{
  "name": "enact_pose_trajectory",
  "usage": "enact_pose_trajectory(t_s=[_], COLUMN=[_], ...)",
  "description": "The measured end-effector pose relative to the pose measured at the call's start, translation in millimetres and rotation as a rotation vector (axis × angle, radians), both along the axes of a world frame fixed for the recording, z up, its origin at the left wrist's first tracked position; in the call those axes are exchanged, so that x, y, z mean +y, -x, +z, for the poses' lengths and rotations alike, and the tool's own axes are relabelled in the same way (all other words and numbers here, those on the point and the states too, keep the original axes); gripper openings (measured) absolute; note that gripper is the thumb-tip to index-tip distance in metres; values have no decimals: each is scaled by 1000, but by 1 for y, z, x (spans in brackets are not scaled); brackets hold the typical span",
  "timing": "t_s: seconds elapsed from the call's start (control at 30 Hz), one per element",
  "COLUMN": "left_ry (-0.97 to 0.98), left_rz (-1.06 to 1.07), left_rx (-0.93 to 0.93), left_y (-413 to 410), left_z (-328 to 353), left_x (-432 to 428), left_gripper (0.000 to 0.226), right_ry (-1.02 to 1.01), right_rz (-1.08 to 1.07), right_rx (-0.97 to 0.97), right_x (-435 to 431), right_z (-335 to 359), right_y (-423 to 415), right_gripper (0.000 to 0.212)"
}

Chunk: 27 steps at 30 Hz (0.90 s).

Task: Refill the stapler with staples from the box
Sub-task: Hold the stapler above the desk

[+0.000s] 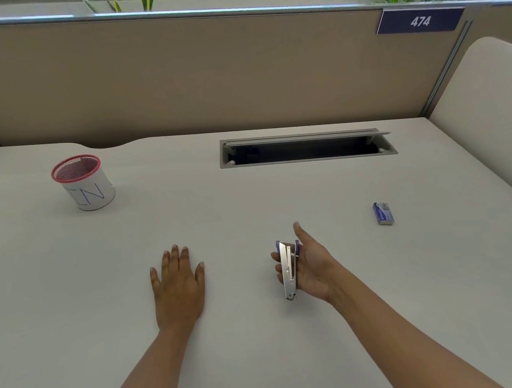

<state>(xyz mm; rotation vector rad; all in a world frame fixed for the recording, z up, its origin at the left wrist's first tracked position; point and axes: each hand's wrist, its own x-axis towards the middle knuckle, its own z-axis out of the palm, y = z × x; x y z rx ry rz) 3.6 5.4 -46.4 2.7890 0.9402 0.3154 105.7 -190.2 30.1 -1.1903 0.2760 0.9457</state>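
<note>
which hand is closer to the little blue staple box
Right. The right hand, gripping the stapler, is a short way to the near left of the staple box; the left hand lies flat on the desk much farther left.

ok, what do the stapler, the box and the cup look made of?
Stapler: brushed silvery metal, by its pale sheen; the blue end is probably plastic. Box: likely printed card, matte blue with sharp edges. Cup: red mesh, probably coated wire, wrapped in white paper with handwritten letters.
</note>
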Motion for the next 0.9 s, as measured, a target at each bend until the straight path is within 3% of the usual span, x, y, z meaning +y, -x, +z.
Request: enact_pose_trajectory(t_s=[0.23,0.47,0.9], left_ry=[17,-27,-40], left_rz=[1,8,-4], left_rx=[-34,-19,-22], left_y=[-1,-1,-1], left_z=[-1,-1,-3], left_x=[0,-1,0], left_gripper=[67,58,58], right_ry=[-203,-273,-152], right_rz=[-90,-35,-30], right_rx=[106,77,-64], right_x=[1,0,1], right_z=[0,-5,-6], right_y=[0,-4,-2], right_gripper=[50,46,48])
